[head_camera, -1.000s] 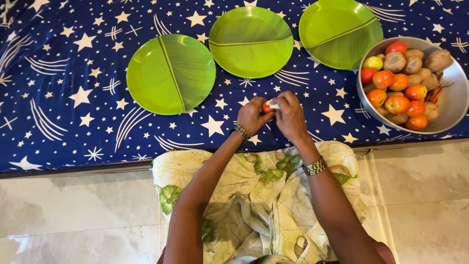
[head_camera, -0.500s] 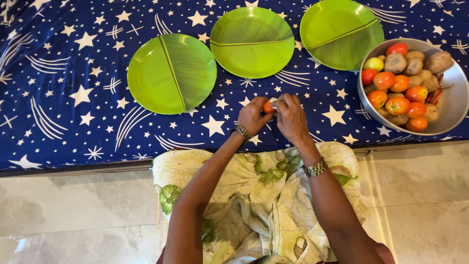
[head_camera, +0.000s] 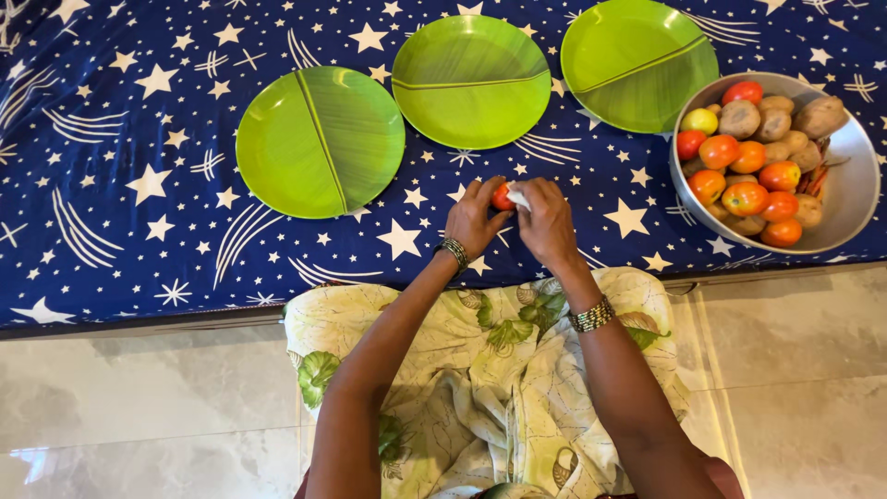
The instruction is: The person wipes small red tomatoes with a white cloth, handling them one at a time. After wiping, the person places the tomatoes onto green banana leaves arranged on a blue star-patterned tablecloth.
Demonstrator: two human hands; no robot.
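My left hand [head_camera: 474, 218] holds a small red tomato [head_camera: 501, 197] over the blue star-patterned cloth [head_camera: 120, 185]. My right hand [head_camera: 547, 222] presses a small white piece, perhaps a cloth or tissue [head_camera: 518, 198], against the tomato. Both hands meet just below the middle green plate [head_camera: 471, 81]. Most of the tomato is hidden by my fingers.
Two more leaf-patterned green plates lie on the cloth, one at the left [head_camera: 320, 140] and one at the right [head_camera: 639, 63]. A steel bowl [head_camera: 855, 189] at the right edge holds several tomatoes and potatoes. A floral cloth [head_camera: 490, 370] covers my lap, with tiled floor [head_camera: 139, 397] around it.
My hands stay together on the tomato with only small finger shifts; the white piece shows a little more beside the tomato. The view has drifted slightly.
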